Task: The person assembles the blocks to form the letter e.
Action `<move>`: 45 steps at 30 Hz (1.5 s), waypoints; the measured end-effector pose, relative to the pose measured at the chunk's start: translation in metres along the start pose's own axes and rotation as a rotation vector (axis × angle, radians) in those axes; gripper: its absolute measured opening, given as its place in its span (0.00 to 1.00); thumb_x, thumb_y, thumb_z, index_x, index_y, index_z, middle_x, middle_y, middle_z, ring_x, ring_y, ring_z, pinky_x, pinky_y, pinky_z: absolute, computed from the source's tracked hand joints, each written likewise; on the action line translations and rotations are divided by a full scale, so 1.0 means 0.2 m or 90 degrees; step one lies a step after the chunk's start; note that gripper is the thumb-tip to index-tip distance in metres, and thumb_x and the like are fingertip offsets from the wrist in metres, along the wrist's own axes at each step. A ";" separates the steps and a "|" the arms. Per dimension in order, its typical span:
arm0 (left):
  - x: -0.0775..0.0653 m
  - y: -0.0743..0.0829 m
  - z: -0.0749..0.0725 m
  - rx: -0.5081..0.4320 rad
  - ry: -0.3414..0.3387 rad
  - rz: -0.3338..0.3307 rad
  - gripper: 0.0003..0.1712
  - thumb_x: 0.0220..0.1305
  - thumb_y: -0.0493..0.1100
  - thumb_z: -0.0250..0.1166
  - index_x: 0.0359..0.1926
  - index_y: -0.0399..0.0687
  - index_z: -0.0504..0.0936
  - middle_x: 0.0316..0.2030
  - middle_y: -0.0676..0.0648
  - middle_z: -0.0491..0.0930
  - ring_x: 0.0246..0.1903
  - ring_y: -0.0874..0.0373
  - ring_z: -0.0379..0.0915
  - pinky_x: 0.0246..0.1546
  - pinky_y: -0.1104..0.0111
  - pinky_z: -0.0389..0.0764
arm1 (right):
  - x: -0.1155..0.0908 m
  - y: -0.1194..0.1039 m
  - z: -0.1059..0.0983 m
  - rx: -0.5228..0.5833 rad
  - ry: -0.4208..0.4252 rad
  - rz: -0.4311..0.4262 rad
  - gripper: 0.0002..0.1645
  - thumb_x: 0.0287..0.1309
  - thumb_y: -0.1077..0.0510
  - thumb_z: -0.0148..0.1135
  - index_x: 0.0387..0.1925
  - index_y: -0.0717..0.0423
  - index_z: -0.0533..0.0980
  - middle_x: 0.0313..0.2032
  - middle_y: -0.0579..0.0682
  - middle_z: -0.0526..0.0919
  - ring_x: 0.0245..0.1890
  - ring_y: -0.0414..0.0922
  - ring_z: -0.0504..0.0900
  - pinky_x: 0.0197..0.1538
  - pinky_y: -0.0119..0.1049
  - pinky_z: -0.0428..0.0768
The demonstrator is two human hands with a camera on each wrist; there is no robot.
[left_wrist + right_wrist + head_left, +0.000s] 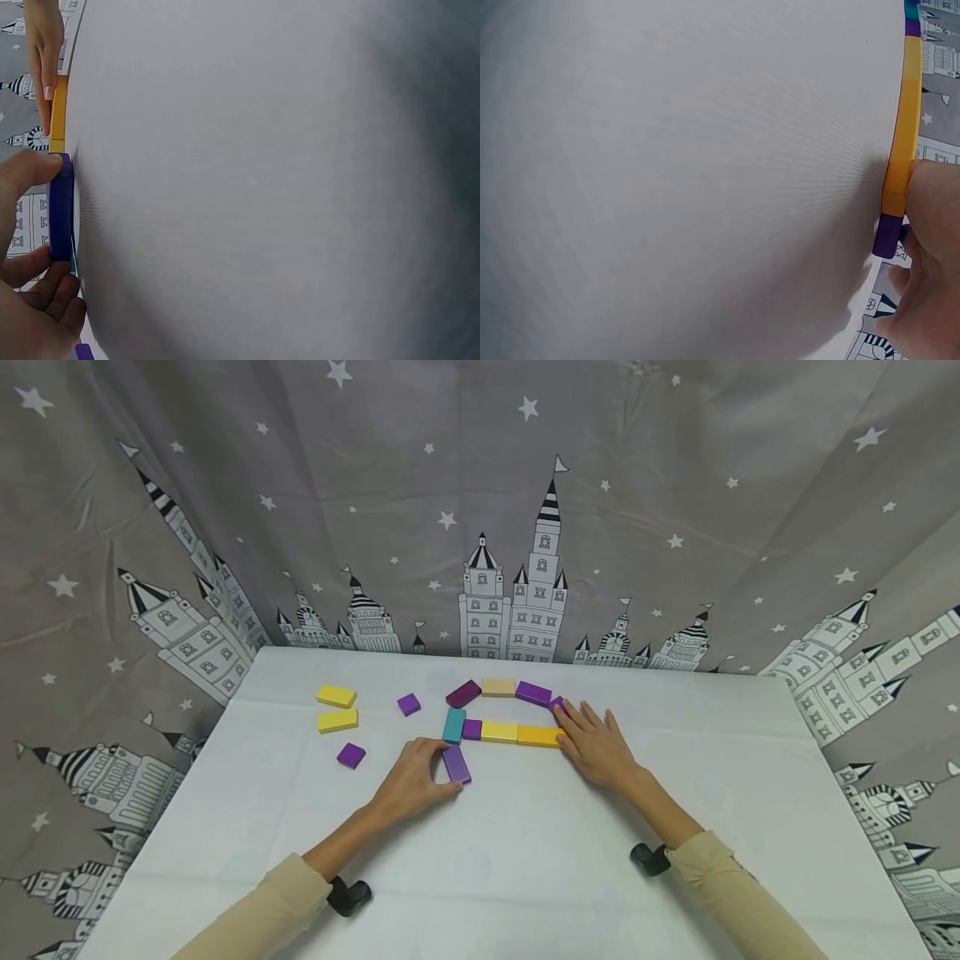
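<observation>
My left hand (pixel 411 782) pinches a purple rectangular block (pixel 456 764) between thumb and fingers, just below a teal block (pixel 453 725). In the left wrist view the same purple block (pixel 61 208) is seen side-on, gripped at its two ends. My right hand (pixel 597 748) lies with straight, spread fingers at the right end of a block outline. Its fingertips touch a small purple block (pixel 556 703) and the end of an orange block (pixel 539 737). The lower row also has a yellow block (pixel 499 732) and a small purple square (pixel 472 729).
Along the outline's top run a maroon block (pixel 463 694), a tan block (pixel 498 687) and a purple block (pixel 533 694). Loose to the left lie two yellow blocks (pixel 337 720) and two small purple squares (pixel 351 755). A castle-print curtain (pixel 420 485) hangs behind the white table (pixel 525 877).
</observation>
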State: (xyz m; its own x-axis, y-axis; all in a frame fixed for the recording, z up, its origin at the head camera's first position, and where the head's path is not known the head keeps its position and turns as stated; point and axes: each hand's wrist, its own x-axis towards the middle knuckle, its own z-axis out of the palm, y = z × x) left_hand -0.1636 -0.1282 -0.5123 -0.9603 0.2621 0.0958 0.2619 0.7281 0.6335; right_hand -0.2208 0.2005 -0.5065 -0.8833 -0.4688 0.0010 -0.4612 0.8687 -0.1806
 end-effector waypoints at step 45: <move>0.03 0.03 0.01 0.011 -0.028 -0.042 0.39 0.53 0.50 0.78 0.61 0.34 0.75 0.54 0.39 0.74 0.57 0.44 0.66 0.62 0.52 0.71 | 0.00 0.00 -0.01 0.006 -0.011 0.001 0.35 0.76 0.46 0.46 0.77 0.55 0.56 0.75 0.56 0.56 0.74 0.62 0.51 0.70 0.69 0.45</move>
State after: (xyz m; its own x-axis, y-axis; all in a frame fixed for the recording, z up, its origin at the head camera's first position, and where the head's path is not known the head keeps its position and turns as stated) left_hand -0.1680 -0.1214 -0.5100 -0.9705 0.2404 0.0209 0.2005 0.7549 0.6244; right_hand -0.2211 0.2010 -0.5041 -0.8824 -0.4702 -0.0168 -0.4589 0.8680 -0.1895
